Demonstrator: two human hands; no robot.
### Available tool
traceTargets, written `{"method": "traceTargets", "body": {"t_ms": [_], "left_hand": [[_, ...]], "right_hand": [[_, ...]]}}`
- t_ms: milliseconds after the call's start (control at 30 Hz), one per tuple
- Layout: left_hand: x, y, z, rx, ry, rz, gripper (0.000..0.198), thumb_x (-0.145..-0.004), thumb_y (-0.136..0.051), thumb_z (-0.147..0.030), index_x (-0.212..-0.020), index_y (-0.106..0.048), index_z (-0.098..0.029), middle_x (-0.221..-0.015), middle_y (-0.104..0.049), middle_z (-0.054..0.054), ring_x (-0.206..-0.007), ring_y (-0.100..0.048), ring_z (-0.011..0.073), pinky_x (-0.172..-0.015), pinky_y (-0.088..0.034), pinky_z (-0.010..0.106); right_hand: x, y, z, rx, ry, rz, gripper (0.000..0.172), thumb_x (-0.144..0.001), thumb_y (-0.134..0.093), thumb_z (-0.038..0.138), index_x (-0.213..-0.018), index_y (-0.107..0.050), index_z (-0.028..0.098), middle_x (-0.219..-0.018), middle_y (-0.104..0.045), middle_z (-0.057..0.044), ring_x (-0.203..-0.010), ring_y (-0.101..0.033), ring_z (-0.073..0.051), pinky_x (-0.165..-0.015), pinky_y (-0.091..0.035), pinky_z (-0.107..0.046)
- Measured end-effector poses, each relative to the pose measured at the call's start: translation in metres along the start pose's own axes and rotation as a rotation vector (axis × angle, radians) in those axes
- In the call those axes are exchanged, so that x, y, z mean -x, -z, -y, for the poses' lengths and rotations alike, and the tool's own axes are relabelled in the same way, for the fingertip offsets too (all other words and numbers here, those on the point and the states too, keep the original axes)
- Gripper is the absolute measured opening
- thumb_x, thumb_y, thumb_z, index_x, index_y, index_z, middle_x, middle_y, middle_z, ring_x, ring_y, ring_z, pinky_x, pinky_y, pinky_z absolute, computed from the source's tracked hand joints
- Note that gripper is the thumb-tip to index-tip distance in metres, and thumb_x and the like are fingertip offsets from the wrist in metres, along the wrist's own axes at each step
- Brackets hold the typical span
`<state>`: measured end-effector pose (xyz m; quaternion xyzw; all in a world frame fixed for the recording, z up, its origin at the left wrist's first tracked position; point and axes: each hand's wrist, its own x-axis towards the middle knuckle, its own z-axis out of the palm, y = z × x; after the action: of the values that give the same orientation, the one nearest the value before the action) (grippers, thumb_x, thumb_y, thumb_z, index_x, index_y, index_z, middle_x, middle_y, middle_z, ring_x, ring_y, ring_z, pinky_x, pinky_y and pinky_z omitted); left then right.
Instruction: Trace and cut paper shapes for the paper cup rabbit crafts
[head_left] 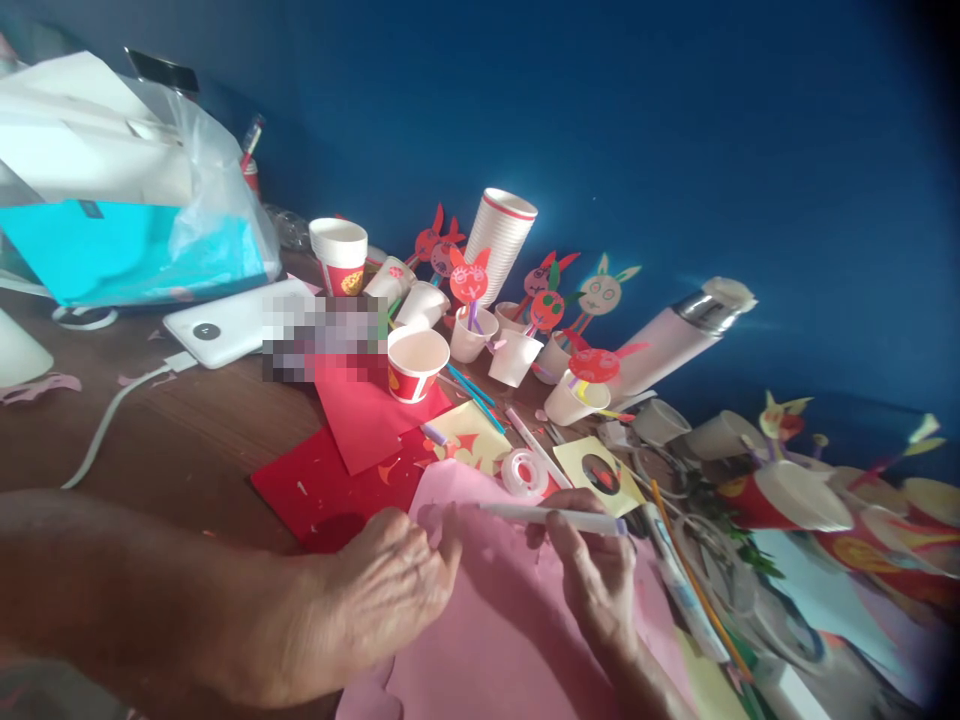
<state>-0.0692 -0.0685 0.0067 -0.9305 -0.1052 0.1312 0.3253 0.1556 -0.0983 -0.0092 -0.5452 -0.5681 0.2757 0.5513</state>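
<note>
A large sheet of pink paper (495,640) lies in front of me. On its left side rests my left hand (382,590), its fingers curled and closed at the sheet, the thumb side toward the pen; the fingertips are partly hidden. My right hand (596,570) is closed around a white marker pen (585,520), gripped between thumb and fingers above the pink paper. The pen lies nearly level, its thin end pointing left toward my left hand. Just beyond the pen sits a roll of tape (525,473).
Red paper (300,485) and yellow scraps (480,432) lie beyond the sheet. Paper cups with rabbit-face figures (470,280), a cup stack (501,235) and a thermos (667,345) line the blue wall. A white power bank (232,322) and plastic bag (217,200) stand left.
</note>
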Motion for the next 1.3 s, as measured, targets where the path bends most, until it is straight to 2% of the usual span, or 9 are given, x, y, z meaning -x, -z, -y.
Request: {"method": "traceTargets", "body": {"t_ms": [33, 100, 333, 500, 733, 867, 967, 1067, 1300], "left_hand": [[-0.002, -0.006, 0.005, 0.126, 0.066, -0.174, 0.057, -0.079, -0.038, -0.020, -0.135, -0.034, -0.015, -0.128, -0.049, 0.015, -0.098, -0.057, 0.0247, -0.081, -0.043, 0.040], [-0.010, -0.018, 0.015, 0.350, 0.160, -0.258, 0.052, -0.074, -0.041, -0.011, -0.126, -0.045, -0.010, -0.102, -0.063, 0.012, -0.082, -0.060, 0.0223, -0.076, -0.042, 0.038], [-0.043, -0.019, 0.062, 0.763, 0.223, -0.128, 0.020, -0.072, -0.041, -0.003, -0.078, -0.055, -0.016, -0.061, -0.057, 0.002, -0.053, -0.055, 0.0176, -0.048, -0.030, 0.029], [-0.040, -0.014, 0.092, 0.875, 0.269, -0.176, 0.013, -0.072, -0.049, -0.011, -0.083, -0.050, -0.018, -0.068, -0.059, 0.001, -0.059, -0.056, 0.0166, -0.049, -0.027, 0.027], [-0.032, -0.010, 0.057, 0.984, 0.123, -0.348, 0.028, -0.075, -0.047, -0.005, -0.098, -0.049, -0.021, -0.098, -0.060, 0.003, -0.085, -0.056, 0.0180, -0.067, -0.039, 0.029], [-0.036, -0.009, 0.043, 1.039, 0.048, -0.369, 0.027, -0.075, -0.049, -0.004, -0.096, -0.051, -0.020, -0.095, -0.059, 0.004, -0.087, -0.055, 0.0187, -0.069, -0.039, 0.029], [-0.045, -0.012, 0.049, 1.140, 0.105, -0.353, 0.012, -0.082, -0.045, -0.010, -0.088, -0.052, -0.019, -0.088, -0.058, 0.003, -0.078, -0.054, 0.0156, -0.066, -0.039, 0.026], [-0.052, -0.014, 0.053, 1.217, 0.138, -0.369, 0.012, -0.087, -0.041, -0.016, -0.085, -0.052, -0.018, -0.083, -0.057, 0.003, -0.074, -0.054, 0.0140, -0.066, -0.040, 0.025], [-0.055, -0.015, 0.040, 1.298, 0.157, -0.316, 0.031, -0.072, -0.046, -0.005, -0.101, -0.051, -0.017, -0.095, -0.059, 0.005, -0.091, -0.056, 0.0187, -0.077, -0.044, 0.030]], "right_hand": [[-0.002, 0.002, 0.001, -0.019, 0.006, -0.044, 0.008, -0.088, -0.050, 0.024, -0.085, -0.058, 0.021, -0.062, -0.060, 0.003, -0.053, -0.059, -0.012, -0.050, -0.048, -0.023], [-0.004, 0.006, 0.003, 0.014, 0.046, -0.090, 0.010, -0.088, -0.050, 0.022, -0.092, -0.059, 0.021, -0.065, -0.061, 0.002, -0.056, -0.058, -0.012, -0.053, -0.049, -0.023], [-0.006, 0.013, -0.001, 0.154, 0.139, -0.133, 0.014, -0.089, -0.050, 0.017, -0.095, -0.062, 0.021, -0.076, -0.062, -0.001, -0.067, -0.060, -0.013, -0.062, -0.049, -0.027], [-0.005, 0.014, -0.007, 0.137, 0.093, -0.065, 0.016, -0.090, -0.049, 0.021, -0.102, -0.059, 0.020, -0.080, -0.063, -0.003, -0.073, -0.060, -0.015, -0.065, -0.048, -0.029], [0.000, 0.013, -0.002, 0.192, 0.083, 0.032, 0.020, -0.092, -0.043, 0.022, -0.108, -0.056, 0.022, -0.083, -0.063, -0.002, -0.077, -0.061, -0.014, -0.066, -0.050, -0.026], [0.007, 0.012, -0.001, 0.414, 0.279, 0.193, 0.025, -0.086, -0.050, 0.009, -0.106, -0.057, 0.023, -0.089, -0.068, -0.003, -0.079, -0.064, -0.015, -0.071, -0.050, -0.027], [0.013, 0.010, -0.002, 0.488, 0.398, 0.188, 0.032, -0.085, -0.047, 0.004, -0.109, -0.055, 0.022, -0.090, -0.069, -0.004, -0.079, -0.064, -0.015, -0.070, -0.049, -0.027], [0.015, 0.006, 0.001, 0.520, 0.304, 0.124, 0.024, -0.084, -0.052, 0.011, -0.104, -0.056, 0.023, -0.092, -0.068, -0.004, -0.082, -0.063, -0.017, -0.072, -0.048, -0.029], [0.010, -0.019, 0.016, 0.484, 0.082, 0.084, 0.028, -0.075, -0.067, 0.033, -0.095, -0.051, 0.021, -0.087, -0.062, -0.005, -0.082, -0.059, -0.023, -0.072, -0.048, -0.037]]}}
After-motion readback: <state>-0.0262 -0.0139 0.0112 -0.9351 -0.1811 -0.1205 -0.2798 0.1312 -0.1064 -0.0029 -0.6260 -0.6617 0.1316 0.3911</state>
